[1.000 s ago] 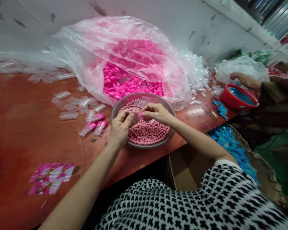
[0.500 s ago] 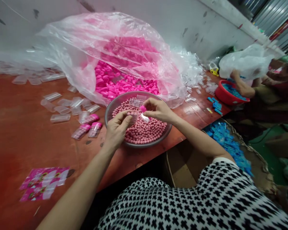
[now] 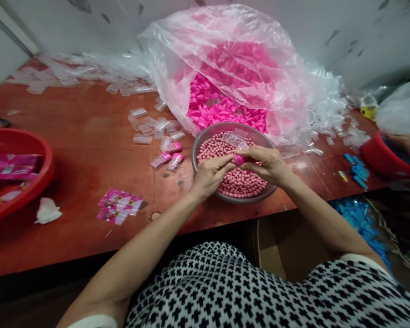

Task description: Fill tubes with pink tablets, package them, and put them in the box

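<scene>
So both hands meet right over the round metal bowl (image 3: 197, 150) that's full of little pink candy balls. The left hand (image 3: 210, 175) and right hand (image 3: 268, 164) each pinch the same small pink plastic cap (image 3: 239, 159) between thumb and fingertips, just above the candy; can't tell what's under it. Behind the bowl sits a big clear plastic bag of bright pink caps (image 3: 225, 68). Just left of the bowl lie three small clear capped tubes filled with candy (image 3: 167, 159), further left some pink printed labels (image 3: 118, 207), and way left a red plastic basin (image 3: 37, 182).
</scene>
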`<state>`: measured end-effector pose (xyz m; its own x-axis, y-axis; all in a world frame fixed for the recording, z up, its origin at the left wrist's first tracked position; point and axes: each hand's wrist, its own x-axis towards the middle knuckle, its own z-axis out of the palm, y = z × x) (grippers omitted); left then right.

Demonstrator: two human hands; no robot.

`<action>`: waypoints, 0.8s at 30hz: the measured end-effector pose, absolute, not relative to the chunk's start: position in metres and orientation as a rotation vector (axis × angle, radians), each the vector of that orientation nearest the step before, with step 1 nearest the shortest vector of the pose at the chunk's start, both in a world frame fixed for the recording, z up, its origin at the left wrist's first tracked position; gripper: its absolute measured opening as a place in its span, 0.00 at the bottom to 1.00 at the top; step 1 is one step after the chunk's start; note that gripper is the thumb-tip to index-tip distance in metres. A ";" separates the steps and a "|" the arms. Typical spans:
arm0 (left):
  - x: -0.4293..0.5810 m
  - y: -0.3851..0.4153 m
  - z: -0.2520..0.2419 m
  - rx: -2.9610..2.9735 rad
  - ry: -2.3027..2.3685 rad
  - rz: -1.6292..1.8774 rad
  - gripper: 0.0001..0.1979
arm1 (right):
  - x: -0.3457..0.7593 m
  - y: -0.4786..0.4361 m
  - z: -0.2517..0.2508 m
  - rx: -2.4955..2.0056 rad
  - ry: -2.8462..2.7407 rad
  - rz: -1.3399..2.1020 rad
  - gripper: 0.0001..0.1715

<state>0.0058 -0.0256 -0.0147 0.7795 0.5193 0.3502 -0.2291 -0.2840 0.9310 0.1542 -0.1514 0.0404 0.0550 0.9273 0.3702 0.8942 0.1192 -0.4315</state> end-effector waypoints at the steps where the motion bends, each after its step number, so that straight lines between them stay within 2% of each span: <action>1: 0.005 -0.027 -0.015 1.726 0.231 0.753 0.13 | 0.153 -0.153 0.039 -1.771 -1.852 0.050 0.17; 10: 0.004 -0.031 -0.022 2.202 0.049 0.944 0.10 | 0.147 -0.162 0.024 -1.795 -2.207 -0.517 0.20; 16: 0.004 -0.031 -0.022 2.241 0.053 0.863 0.11 | 0.152 -0.169 0.025 -1.780 -2.157 -0.264 0.24; 21: 0.003 -0.038 -0.021 2.381 0.063 0.733 0.10 | 0.140 -0.183 0.022 -1.758 -2.210 -0.573 0.33; 24: 0.002 -0.036 -0.021 2.466 0.055 0.621 0.13 | 0.143 -0.183 0.014 -1.624 -2.253 -0.527 0.36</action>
<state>0.0021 -0.0363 -0.0210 0.8904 0.1755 0.4199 -0.0993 -0.8255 0.5556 0.1435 -0.1832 0.0142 -0.3069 0.8355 0.4557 0.9510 0.2881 0.1122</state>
